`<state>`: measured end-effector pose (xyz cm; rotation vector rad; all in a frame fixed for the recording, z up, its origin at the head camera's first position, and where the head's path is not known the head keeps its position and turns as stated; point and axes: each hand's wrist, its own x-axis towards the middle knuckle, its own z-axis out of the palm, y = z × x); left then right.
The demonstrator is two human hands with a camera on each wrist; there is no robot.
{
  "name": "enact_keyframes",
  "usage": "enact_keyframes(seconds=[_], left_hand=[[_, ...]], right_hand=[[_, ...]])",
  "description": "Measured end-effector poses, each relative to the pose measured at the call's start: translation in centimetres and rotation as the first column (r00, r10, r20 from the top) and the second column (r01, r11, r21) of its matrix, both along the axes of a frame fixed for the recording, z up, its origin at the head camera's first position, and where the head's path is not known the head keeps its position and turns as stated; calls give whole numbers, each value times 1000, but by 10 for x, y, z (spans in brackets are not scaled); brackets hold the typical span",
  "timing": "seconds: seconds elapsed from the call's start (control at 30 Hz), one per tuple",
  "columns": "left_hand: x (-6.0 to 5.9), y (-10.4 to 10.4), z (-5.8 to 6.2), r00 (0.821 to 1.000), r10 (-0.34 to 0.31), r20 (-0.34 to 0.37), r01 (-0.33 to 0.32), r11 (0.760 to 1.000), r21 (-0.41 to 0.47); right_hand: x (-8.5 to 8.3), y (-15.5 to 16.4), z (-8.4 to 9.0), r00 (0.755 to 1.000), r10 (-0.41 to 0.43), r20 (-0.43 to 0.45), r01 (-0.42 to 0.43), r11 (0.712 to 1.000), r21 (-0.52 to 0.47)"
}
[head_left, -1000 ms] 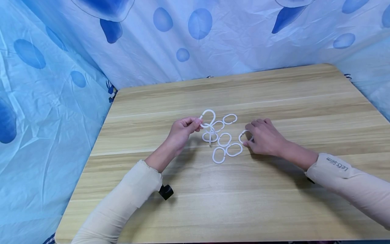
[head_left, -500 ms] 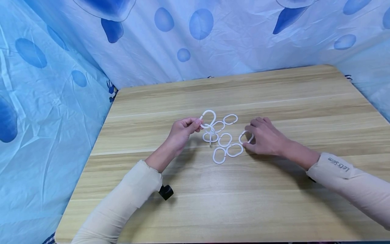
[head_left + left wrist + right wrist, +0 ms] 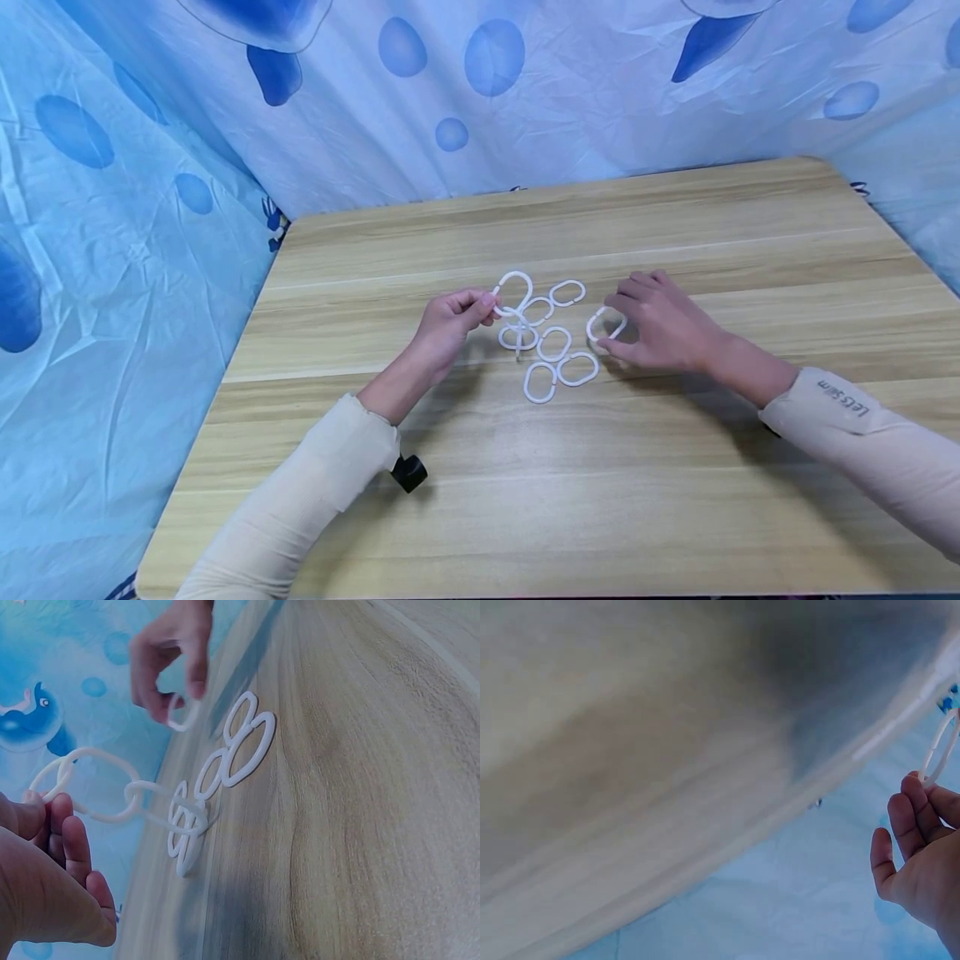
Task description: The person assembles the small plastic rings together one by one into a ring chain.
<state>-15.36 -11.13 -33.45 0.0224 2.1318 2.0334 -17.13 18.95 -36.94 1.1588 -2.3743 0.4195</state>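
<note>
My left hand [image 3: 450, 323] pinches a white plastic chain link [image 3: 529, 287] between thumb and fingers, raised over the table. In the left wrist view further joined links [image 3: 135, 796] hang from it toward the table. Several loose white links [image 3: 577, 382] lie flat between the hands; a small gap shows in the side of some. To the right of them, my right hand [image 3: 667, 327] holds one white link [image 3: 588, 323] by its edge with thumb and fingertips. The left wrist view shows that link [image 3: 182, 729] lifted off the table.
The wood-grain table [image 3: 570, 500] spreads around both hands. A blue patterned curtain [image 3: 360, 125] hangs behind and to the left of it. A small black camera [image 3: 408, 472] sticks out beneath the left sleeve [image 3: 322, 475].
My right hand has risen slightly from the table and shifted a little away from me, the white link moving up with it. The left hand and the loose links stay where they were.
</note>
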Motion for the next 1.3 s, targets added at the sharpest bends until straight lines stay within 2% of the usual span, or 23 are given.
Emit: enact_keyframes(seconds=[0.37, 0.57, 0.83, 1.03, 1.3], left_hand=[[1, 1, -1, 1000, -19, -9, 19, 1000, -14], [1, 0, -1, 999, -41, -37, 39, 998, -43], [3, 1, 0, 999, -43, -25, 41, 997, -68], [3, 3, 1, 998, -46, -32, 43, 996, -79], [3, 0, -1, 993, -91, -72, 81, 988, -130]], right_hand=[[-6, -8, 27, 1000, 13, 27, -10, 991, -134], [-6, -20, 39, 998, 55, 34, -49, 987, -150], [-10, -38, 55, 993, 115, -8, -115, 980, -162], [-10, -52, 62, 982, 189, -12, -188, 964, -189], [-9, -66, 61, 953, 299, 46, -285, 939, -191]])
